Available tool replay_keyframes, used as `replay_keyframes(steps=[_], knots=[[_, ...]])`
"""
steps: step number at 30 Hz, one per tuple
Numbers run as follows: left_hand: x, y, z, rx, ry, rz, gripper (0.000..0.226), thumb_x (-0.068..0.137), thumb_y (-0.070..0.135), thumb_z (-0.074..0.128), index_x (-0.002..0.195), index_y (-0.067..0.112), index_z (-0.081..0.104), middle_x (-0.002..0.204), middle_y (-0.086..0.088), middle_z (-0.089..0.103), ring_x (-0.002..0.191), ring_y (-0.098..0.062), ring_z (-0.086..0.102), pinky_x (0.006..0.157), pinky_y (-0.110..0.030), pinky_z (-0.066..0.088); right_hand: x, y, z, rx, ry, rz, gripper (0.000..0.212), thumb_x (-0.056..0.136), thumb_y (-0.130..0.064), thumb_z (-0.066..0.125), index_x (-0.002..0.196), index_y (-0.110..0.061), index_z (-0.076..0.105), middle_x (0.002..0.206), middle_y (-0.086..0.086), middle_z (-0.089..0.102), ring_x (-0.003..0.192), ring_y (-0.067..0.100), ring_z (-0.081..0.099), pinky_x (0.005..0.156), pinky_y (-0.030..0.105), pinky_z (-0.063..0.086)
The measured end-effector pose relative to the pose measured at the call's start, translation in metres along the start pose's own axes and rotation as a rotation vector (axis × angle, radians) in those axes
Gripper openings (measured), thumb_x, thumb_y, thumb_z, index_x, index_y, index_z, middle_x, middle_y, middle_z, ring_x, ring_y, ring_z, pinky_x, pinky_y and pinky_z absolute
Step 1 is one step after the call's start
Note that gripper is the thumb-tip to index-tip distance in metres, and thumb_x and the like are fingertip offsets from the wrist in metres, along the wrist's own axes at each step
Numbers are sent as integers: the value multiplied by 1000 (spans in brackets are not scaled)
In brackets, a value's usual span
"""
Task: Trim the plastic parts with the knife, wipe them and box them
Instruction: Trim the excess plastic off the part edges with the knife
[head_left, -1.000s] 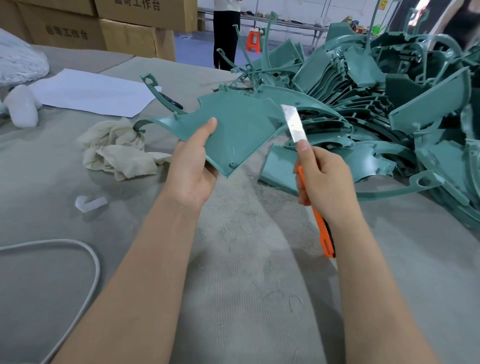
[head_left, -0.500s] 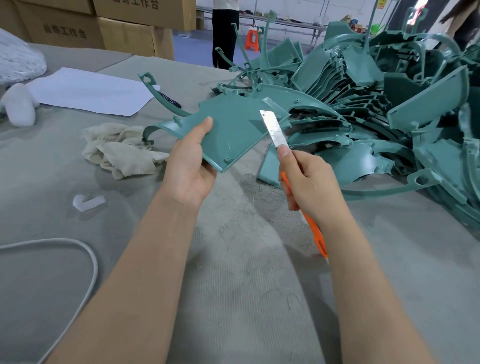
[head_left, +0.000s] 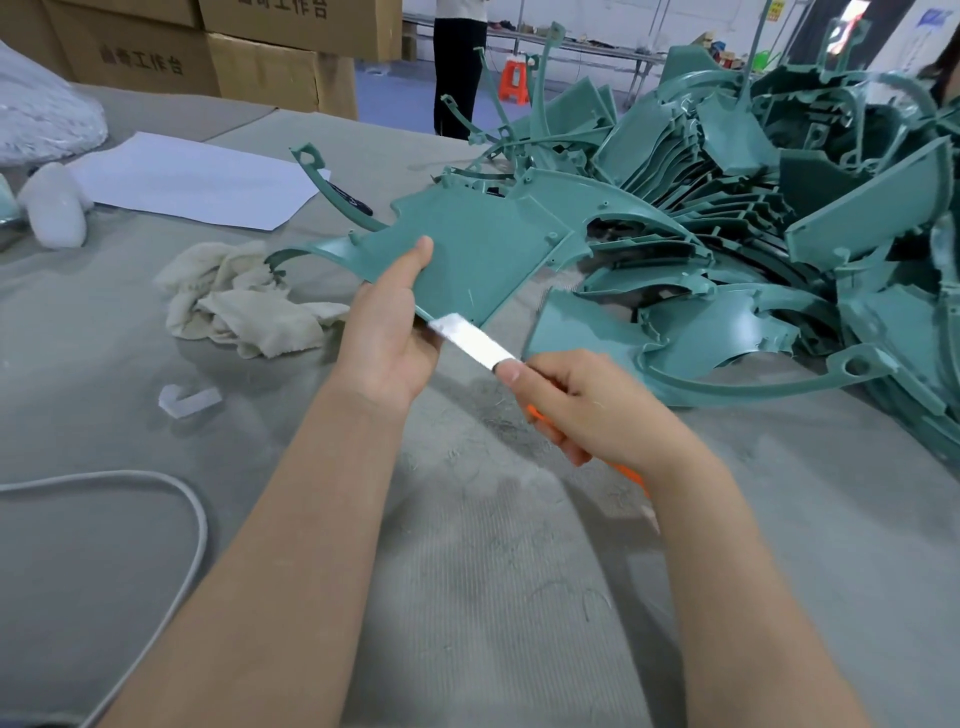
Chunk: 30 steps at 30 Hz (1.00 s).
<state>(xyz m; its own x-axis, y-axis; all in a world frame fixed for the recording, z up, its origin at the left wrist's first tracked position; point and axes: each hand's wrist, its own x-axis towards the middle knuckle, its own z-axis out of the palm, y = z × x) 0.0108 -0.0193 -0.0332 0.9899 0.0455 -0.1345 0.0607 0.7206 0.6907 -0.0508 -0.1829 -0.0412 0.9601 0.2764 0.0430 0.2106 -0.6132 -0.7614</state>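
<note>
Teal plastic part (head_left: 478, 244): flat, smooth matte panel w/ curved edges, small pegs and a thin hooked arm off its far-left corner. L hand (head_left: 387, 332) grips its near-left edge, thumb straight on the top face, fingers hidden under; part is held tilted above the grey felt-like table (head_left: 467, 571). R hand (head_left: 587, 405) is wrapped round the knife (head_left: 472, 340): orange handle, wide bare-metal blade, tip at the part's near edge and looks touching, just beside L palm. Tangled pile (head_left: 753, 234) of same teal parts right of the part. Crumpled cream rag (head_left: 244, 306) to its left, white paper (head_left: 192, 179) far-left.
</note>
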Motion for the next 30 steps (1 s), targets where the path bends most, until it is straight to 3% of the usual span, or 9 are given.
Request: replay_keyframes(steps=[5, 9, 12, 16, 19, 21, 23, 27, 30], knots=[[-3, 0, 2, 119, 3, -14, 22, 93, 17, 59, 114, 10, 64, 101, -4, 74, 88, -19, 72, 74, -33, 59, -10, -5, -20, 84, -149, 39, 47, 95, -47, 50, 68, -9, 57, 51, -1, 45, 40, 11, 43, 43, 22, 41], [-7, -4, 9, 313, -12, 89, 17, 93, 14, 59, 109, 12, 64, 94, 3, 75, 86, -11, 71, 75, -29, 58, -9, -7, -29, 196, 254, -18, 46, 95, -50, 49, 81, -8, 63, 57, 6, 57, 44, 14, 52, 47, 24, 45], [-12, -8, 15, 482, -35, 177, 23, 91, 18, 61, 113, 13, 63, 104, 2, 72, 98, -14, 69, 90, -37, 54, 0, -7, -21, 182, 533, -61, 32, 93, -48, 57, 87, -16, 60, 59, -3, 53, 48, 15, 55, 47, 19, 45], [-20, -8, 21, 537, -92, 270, 12, 89, 17, 63, 101, 18, 67, 103, 2, 73, 98, -15, 68, 94, -41, 52, 8, -1, -15, 157, 639, -38, 17, 91, -38, 63, 84, -30, 50, 68, -3, 48, 66, 33, 57, 57, 37, 52], [-24, -5, 21, 553, -169, 288, 11, 87, 14, 64, 93, 22, 68, 99, 4, 74, 96, -14, 69, 92, -40, 53, 8, 5, -20, 171, 691, 0, 18, 93, -30, 63, 82, -27, 49, 72, 6, 51, 60, 26, 56, 45, 19, 45], [-25, -6, 21, 576, -186, 288, 11, 80, 19, 64, 88, 24, 69, 95, 6, 74, 94, -14, 70, 89, -39, 54, 8, 5, -21, 178, 704, 17, 15, 93, -30, 62, 84, -24, 51, 73, 8, 52, 62, 29, 57, 48, 22, 47], [-25, -7, 21, 606, -181, 275, 10, 76, 23, 61, 83, 25, 69, 90, 7, 75, 92, -14, 70, 87, -38, 54, 7, 1, -17, 133, 703, 9, 14, 92, -33, 63, 86, -25, 53, 71, 3, 53, 69, 33, 59, 62, 38, 52], [-24, -10, 23, 716, -117, 301, 12, 88, 16, 56, 93, 21, 67, 97, -4, 73, 97, -23, 68, 93, -47, 51, 3, -15, -6, 119, 589, -83, 23, 87, -38, 68, 97, -19, 60, 73, -2, 51, 70, 22, 54, 70, 48, 52], [-23, -9, 22, 640, -151, 223, 18, 97, 24, 47, 98, 15, 62, 92, -3, 70, 92, -21, 66, 83, -38, 54, 2, -23, 6, 92, 374, -185, 28, 79, -40, 76, 93, -24, 59, 68, -14, 47, 63, 3, 45, 60, 21, 42]])
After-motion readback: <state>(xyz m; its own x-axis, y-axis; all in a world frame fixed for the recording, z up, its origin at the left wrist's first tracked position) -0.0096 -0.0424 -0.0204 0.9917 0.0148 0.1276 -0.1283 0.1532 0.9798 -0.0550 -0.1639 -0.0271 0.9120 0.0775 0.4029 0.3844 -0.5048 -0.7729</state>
